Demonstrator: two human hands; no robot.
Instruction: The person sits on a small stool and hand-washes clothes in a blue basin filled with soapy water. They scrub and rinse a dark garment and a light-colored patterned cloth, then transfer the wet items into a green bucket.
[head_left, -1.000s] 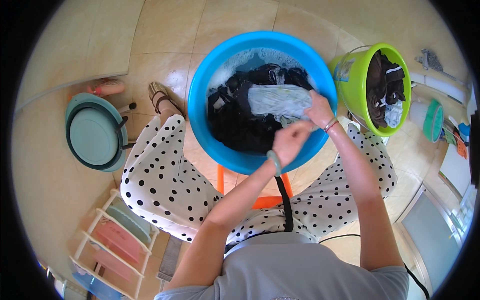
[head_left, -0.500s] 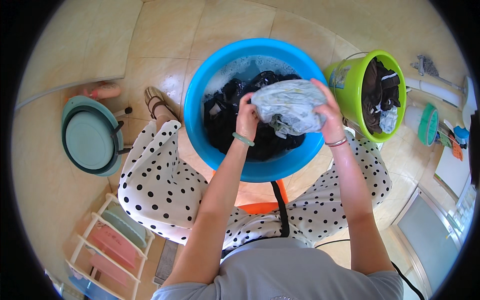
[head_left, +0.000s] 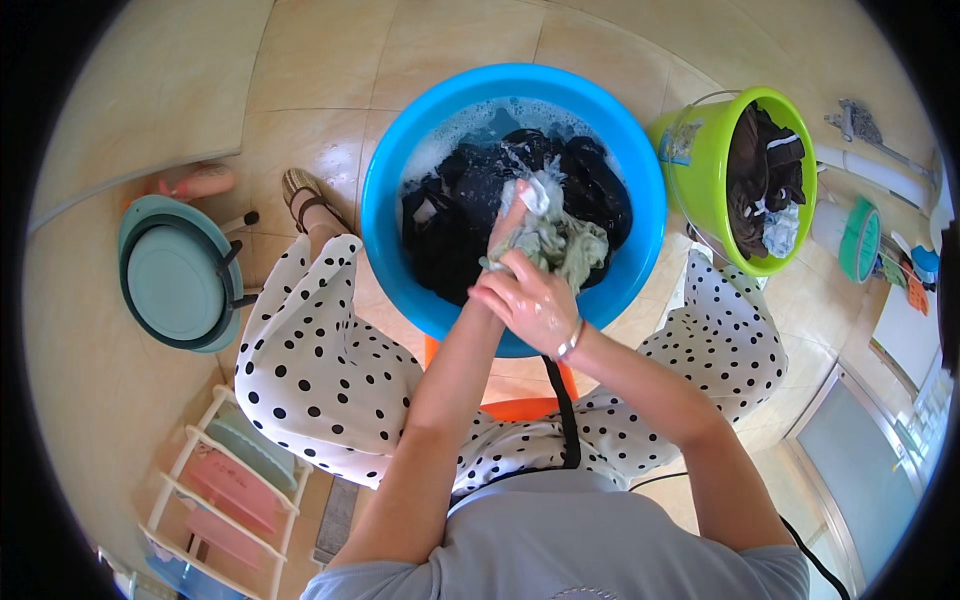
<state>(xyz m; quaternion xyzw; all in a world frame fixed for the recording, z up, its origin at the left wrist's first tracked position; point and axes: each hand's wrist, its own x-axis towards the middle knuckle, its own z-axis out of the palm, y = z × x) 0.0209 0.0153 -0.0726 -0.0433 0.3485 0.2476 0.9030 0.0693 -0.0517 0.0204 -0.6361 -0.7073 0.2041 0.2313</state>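
A wet, pale grey-green garment is bunched over dark clothes in a blue basin of sudsy water. My left hand reaches into the basin with the garment gathered against it; most of its fingers are hidden by the cloth. Across my left wrist lies my right hand, its fingers curled at the near edge of the garment. Soapy wetness shines on the back of that hand. White splashes of water show just beyond my left hand.
A lime-green bucket of dark clothes tilts right of the basin. An orange stool shows beneath the basin. At left are folded teal basins and a white rack. My knees flank the basin.
The garment, held up and spread between both hands, has come down bunched into the basin. My right hand has crossed leftward over my left wrist, and my left hand has reached farther in.
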